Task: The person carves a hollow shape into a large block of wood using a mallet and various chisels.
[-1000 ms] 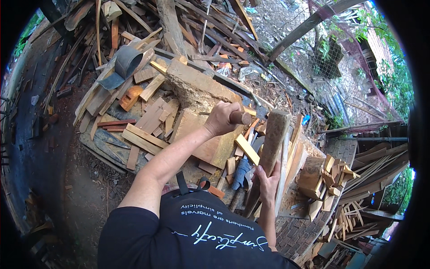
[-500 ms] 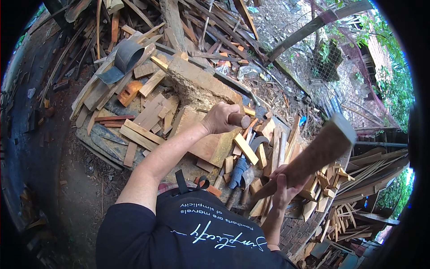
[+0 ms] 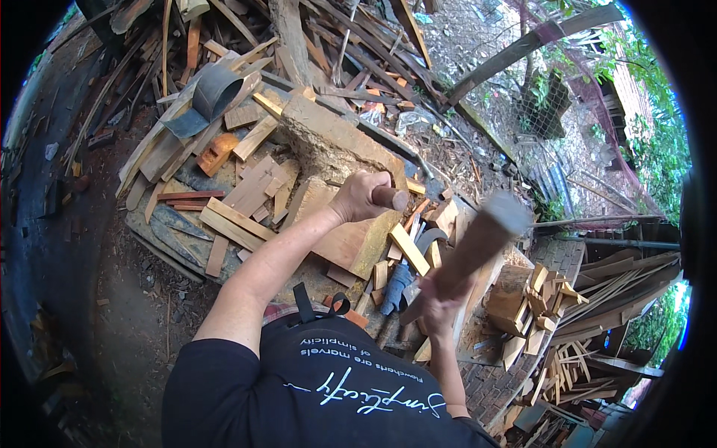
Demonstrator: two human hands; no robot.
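Observation:
My left hand (image 3: 364, 196) is closed around a chisel's round wooden handle (image 3: 392, 198), whose butt end points right. A thin bit of its blade shows on the far side of the hand, against a large wooden block (image 3: 345, 250). Where its edge meets the wood is hard to make out. Behind it rises the block's rough, gouged part (image 3: 321, 160), strewn with chips. My right hand (image 3: 442, 299) grips a wooden mallet (image 3: 478, 243) low on its handle. The mallet is raised right of the chisel, its pale end toward me, blurred by motion and apart from the handle.
Loose offcuts (image 3: 237, 224) and an orange wood piece (image 3: 216, 154) lie on the bench to the left. A curved grey sheet (image 3: 216, 93) stands behind them. Nearer me is a tool with a blue-wrapped handle (image 3: 398, 290). Stacked wood blocks (image 3: 511, 299) sit at the right.
The mallet and my right hand have swung leftward, closer to the chisel. My left hand has barely shifted, and the chisel handle tilts slightly differently.

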